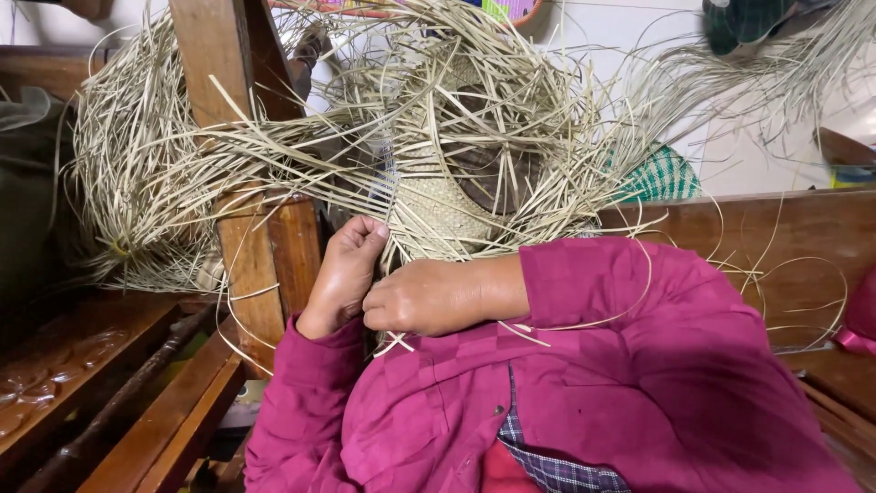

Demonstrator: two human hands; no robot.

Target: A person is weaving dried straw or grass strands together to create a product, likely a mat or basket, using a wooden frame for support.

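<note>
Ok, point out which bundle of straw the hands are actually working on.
The central one: the half-woven straw piece with a tight plaited patch, directly above the left hand and right hand. The loose straw bundle at left lies untouched.

Single view only: camera on my head, tilted steeply down and forward over my chest. Very near; my magenta sleeves point(584, 365) fill lower half of frame. My left hand point(345, 274) and right hand point(429, 297) sit centre frame, close under lens. Beyond them, half-woven straw piece point(447, 183) with loose strands spreads across upper half. Wooden post point(246, 183) stands left of it, wooden bench rail point(785, 237) right. No second view to share scene with.
</note>
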